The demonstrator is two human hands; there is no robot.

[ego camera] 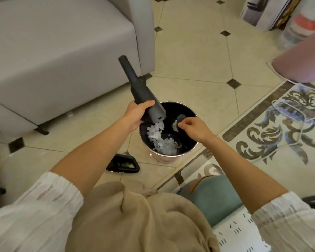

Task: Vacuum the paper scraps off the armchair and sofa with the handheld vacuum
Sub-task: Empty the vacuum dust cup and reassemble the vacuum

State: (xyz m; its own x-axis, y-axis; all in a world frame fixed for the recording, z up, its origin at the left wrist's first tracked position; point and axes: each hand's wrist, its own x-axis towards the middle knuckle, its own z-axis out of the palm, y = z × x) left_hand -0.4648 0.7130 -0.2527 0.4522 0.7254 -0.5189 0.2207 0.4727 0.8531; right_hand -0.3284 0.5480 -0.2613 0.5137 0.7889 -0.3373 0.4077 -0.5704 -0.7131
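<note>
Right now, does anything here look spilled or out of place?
A black vacuum attachment lies loose on the floor tiles beside the bin. The paper scraps are landing inside the bin, not spilling.

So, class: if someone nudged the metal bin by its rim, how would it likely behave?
The bin probably slides or tips easily: it holds only paper scraps, so it looks light. The glossy tile floor likely offers little grip.

A: Report all legible text, labels, brands or numbers in the head view.

B: None legible. The boxes (pixel 258 13) at the upper right carry printing, but it is too blurred to read. The red-banded container (pixel 302 24) beside them is likewise blurred; no characters resolve.
</note>
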